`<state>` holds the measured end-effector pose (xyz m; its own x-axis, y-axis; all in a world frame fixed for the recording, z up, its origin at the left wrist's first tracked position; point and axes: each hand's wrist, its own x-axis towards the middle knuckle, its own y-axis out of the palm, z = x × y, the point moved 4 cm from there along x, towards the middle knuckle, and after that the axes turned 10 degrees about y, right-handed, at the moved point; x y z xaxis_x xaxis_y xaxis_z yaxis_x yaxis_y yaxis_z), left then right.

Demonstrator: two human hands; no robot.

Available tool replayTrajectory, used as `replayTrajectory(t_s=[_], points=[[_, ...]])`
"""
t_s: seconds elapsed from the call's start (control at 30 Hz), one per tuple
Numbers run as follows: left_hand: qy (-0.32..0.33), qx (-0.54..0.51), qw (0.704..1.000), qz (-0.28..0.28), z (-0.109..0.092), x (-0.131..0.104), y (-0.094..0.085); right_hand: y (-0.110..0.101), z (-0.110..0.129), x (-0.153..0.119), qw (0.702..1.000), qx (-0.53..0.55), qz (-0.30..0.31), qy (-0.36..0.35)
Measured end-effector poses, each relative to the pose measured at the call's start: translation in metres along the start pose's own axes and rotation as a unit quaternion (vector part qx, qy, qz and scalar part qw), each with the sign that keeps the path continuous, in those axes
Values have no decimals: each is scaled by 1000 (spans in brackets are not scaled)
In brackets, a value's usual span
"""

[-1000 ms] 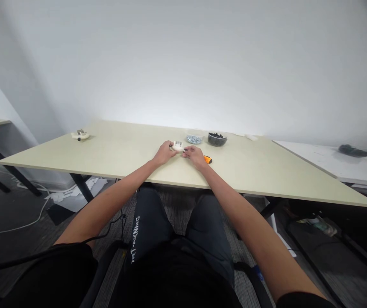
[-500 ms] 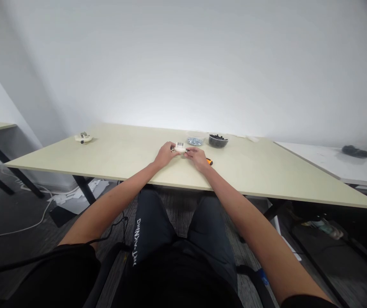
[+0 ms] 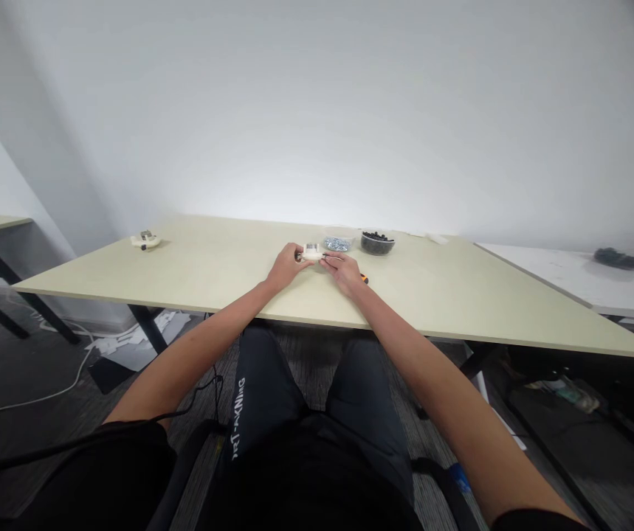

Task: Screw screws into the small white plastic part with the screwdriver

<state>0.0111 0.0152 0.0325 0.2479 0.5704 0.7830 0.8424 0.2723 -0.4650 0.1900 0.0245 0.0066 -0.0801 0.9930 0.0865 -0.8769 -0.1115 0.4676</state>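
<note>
Our left hand (image 3: 288, 267) and right hand (image 3: 343, 270) grip opposite sides of a cream plastic part (image 3: 311, 252) above the table (image 3: 432, 287); beyond the part sit a tub of silvery bits (image 3: 339, 243) and, farther right, a bowl of black pieces (image 3: 377, 243).

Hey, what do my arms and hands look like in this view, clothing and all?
Your left sleeve and right sleeve are black and short. Your left hand and right hand are bare, with no gloves visible. A black cable passes by the left sleeve.
</note>
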Motion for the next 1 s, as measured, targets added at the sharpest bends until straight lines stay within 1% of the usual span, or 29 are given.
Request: replayTrajectory(t_s=[0.27,0.47,0.7,1.0], points=[[6,-6,1000,-15,3,0,1,2,2,-1,999,25,-18,15],[13,-7,1000,-20,4,0,1,5,4,-4,999,44,-5,14],[19,-1,1000,-12,4,0,1,6,5,-6,999,36,6,12],[10,4,1000,3,2,0,2,8,6,-6,1000,5,-2,5]])
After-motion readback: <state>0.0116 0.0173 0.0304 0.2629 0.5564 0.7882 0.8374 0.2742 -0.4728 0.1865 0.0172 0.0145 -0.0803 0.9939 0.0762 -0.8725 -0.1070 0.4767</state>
